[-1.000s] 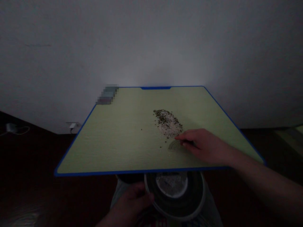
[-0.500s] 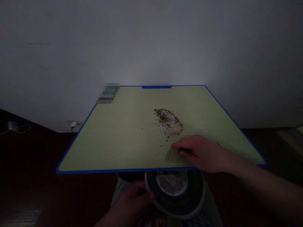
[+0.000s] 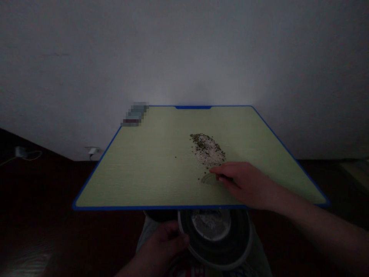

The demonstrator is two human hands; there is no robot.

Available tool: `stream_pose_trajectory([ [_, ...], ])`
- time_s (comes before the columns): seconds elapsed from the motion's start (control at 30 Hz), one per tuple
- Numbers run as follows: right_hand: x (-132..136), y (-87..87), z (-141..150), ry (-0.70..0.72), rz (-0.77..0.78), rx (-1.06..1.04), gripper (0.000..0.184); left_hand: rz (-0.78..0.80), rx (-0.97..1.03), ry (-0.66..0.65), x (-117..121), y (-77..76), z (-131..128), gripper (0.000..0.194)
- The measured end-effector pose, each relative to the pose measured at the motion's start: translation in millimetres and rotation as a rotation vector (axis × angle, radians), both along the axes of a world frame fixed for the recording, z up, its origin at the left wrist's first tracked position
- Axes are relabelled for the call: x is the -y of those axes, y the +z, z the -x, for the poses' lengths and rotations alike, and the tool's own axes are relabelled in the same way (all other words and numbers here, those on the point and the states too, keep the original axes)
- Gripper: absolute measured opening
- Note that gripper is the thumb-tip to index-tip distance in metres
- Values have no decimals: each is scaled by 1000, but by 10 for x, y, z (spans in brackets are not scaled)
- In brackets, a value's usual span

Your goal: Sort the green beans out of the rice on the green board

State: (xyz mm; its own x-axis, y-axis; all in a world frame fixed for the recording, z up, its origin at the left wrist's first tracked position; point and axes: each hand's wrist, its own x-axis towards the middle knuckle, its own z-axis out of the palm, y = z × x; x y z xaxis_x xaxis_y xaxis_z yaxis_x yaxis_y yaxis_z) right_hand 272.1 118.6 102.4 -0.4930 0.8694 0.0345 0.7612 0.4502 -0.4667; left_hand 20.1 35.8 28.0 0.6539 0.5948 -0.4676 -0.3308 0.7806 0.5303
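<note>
A pale green table (image 3: 144, 169) with a blue edge stands before a white wall (image 3: 184, 50) in dim light; a blurred patch at its far left corner (image 3: 135, 114) hides whatever lies there, and no writing can be read. Below the table's near edge, a round bowl (image 3: 215, 256) with a light rim holds a whitish heap and rests at the person's lap, the left hand (image 3: 161, 246) curled around its left rim. The right hand (image 3: 245, 182) reaches in from the right, palm down, fingers drawn together over a small clear curved piece (image 3: 208, 179) lying flat on the table. Just beyond its fingertips sits a pile of mixed white and dark green grains (image 3: 208, 150), with a few strays scattered beside it.
</note>
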Motion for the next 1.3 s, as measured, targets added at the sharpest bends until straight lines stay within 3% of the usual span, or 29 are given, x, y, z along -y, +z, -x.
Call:
stream_pose_trajectory([
  [0.2, -29, -33, 115, 69, -38, 16, 39, 20, -19, -6, 7, -24, 6, 24],
  [0.4, 46, 35, 35, 211, 73, 1, 36, 7, -14, -15, -22, 9, 14, 24],
  [0.67, 279, 95, -113, 172, 151, -62, 31, -14, 15, -20, -8, -45, -5, 25],
  [0.93, 218, -15, -23, 114, -44, -16, 40, -10, -7, -12, -2, -28, 7, 23],
  [1.13, 244, -80, 99, 303, -128, 3, 42, 19, -27, -23, -16, 21, 16, 24],
  [1.3, 426, -63, -9, 316, -206, 13, 39, -47, 11, -55, -48, 78, -5, 25],
])
